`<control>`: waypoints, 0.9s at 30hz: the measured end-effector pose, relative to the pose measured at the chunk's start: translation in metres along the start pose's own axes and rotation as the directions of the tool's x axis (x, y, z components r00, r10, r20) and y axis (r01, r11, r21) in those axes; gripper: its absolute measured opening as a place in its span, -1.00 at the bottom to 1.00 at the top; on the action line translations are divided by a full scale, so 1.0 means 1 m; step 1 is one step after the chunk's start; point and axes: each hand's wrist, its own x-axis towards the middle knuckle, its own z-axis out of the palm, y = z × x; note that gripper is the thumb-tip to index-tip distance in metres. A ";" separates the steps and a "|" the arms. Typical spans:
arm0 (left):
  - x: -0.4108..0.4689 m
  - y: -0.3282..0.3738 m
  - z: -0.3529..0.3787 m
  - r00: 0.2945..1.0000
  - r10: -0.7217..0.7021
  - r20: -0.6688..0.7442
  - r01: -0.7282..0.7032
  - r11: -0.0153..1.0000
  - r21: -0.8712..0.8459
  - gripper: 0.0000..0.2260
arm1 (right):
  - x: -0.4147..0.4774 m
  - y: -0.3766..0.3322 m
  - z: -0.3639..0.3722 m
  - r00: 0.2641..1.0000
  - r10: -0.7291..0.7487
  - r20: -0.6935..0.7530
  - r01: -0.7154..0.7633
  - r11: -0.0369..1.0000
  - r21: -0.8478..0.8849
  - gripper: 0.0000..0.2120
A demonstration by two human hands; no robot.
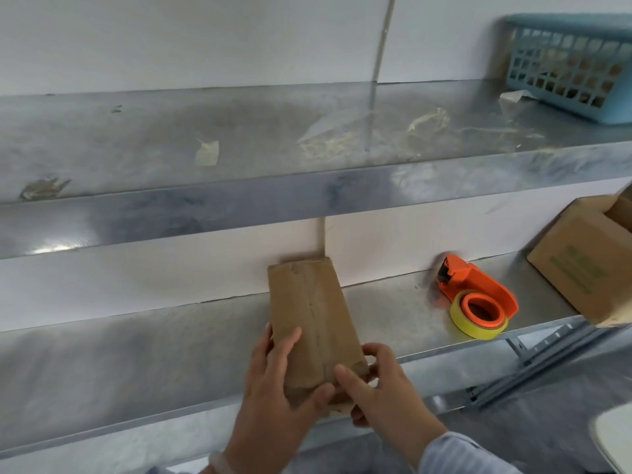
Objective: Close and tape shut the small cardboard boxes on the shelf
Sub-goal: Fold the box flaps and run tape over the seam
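A small brown cardboard box (313, 319), long and narrow, lies on the lower metal shelf (136, 364) with its near end over the front edge. Its top flaps are shut and a strip of tape runs along the middle seam. My left hand (277, 381) grips the box's near left side, thumb under the front end. My right hand (379, 381) holds the near right corner, forefinger pressed on the top. An orange tape dispenser (478, 292) with a yellow tape roll (477, 319) lies on the same shelf, to the right of the box.
A larger open cardboard box (588, 261) stands at the shelf's right end. On the upper shelf (239, 138) a blue plastic basket (574, 66) sits at the far right, with scraps of clear tape scattered near it. A white wall backs both shelves.
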 end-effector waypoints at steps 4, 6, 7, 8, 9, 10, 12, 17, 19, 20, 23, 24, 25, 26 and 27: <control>0.007 -0.007 -0.017 0.999 0.033 0.002 -0.033 0.999 -0.014 -0.28 | 0.008 0.004 -0.014 0.991 -0.013 0.134 0.032 0.989 -0.144 -0.86; 0.008 -0.004 -0.018 0.999 0.035 -0.009 -0.034 0.999 0.017 -0.28 | 0.013 0.007 -0.032 0.994 -0.060 0.095 0.075 0.984 -0.163 -0.87; 0.008 -0.001 -0.017 0.999 0.035 -0.025 -0.034 0.999 0.039 -0.28 | 0.019 0.010 -0.046 0.994 -0.104 0.011 0.105 0.981 -0.166 -0.86; 0.008 0.002 -0.016 0.999 0.033 -0.041 -0.030 0.997 0.067 -0.28 | 0.026 0.014 -0.064 0.984 -0.144 -0.106 0.125 0.979 -0.163 -0.85; 0.009 0.005 -0.015 0.998 0.026 -0.055 -0.020 0.995 0.098 -0.28 | 0.032 0.016 -0.084 0.958 -0.176 -0.229 0.142 0.978 -0.155 -0.85; 0.010 0.008 -0.014 0.998 0.013 -0.059 -0.005 0.991 0.131 -0.29 | 0.041 0.021 -0.108 0.917 -0.198 -0.347 0.147 0.975 -0.166 -0.85; 0.015 0.015 -0.013 0.998 -0.002 -0.067 0.015 0.981 0.192 -0.33 | 0.058 0.032 -0.154 0.824 -0.210 -0.525 0.115 0.971 -0.209 -0.84; 0.031 0.049 -0.002 0.998 -0.018 -0.065 0.036 0.956 0.290 -0.36 | 0.096 0.065 -0.223 0.759 -0.060 -0.649 -0.146 0.955 -0.259 -0.54; 0.037 0.060 0.002 0.995 -0.045 -0.093 0.074 0.940 0.333 -0.37 | 0.109 0.072 -0.235 0.790 0.032 -0.612 -0.205 0.955 -0.214 -0.44; 0.040 0.065 0.003 0.992 -0.046 -0.119 0.086 0.928 0.364 -0.37 | 0.116 0.075 -0.238 0.807 0.080 -0.585 -0.222 0.959 -0.175 -0.39; 0.045 0.073 0.005 0.980 0.007 -0.200 0.085 0.891 0.446 -0.44 | 0.128 0.083 -0.238 0.868 0.225 -0.444 -0.258 0.966 -0.015 -0.31; 0.046 0.075 0.006 0.975 0.027 -0.223 0.082 0.883 0.463 -0.49 | 0.131 0.086 -0.236 0.881 0.261 -0.396 -0.268 0.963 0.039 -0.33; 0.047 0.078 0.009 0.968 0.064 -0.242 0.063 0.874 0.482 -0.56 | 0.133 0.089 -0.234 0.883 0.291 -0.367 -0.282 0.956 0.080 -0.37; 0.048 0.082 0.012 0.960 0.117 -0.253 0.027 0.863 0.504 -0.58 | 0.136 0.093 -0.232 0.881 0.313 -0.354 -0.293 0.950 0.111 -0.42; 0.049 0.086 0.015 0.951 0.179 -0.252 -0.022 0.853 0.521 -0.55 | 0.137 0.097 -0.229 0.878 0.340 -0.338 -0.309 0.940 0.143 -0.46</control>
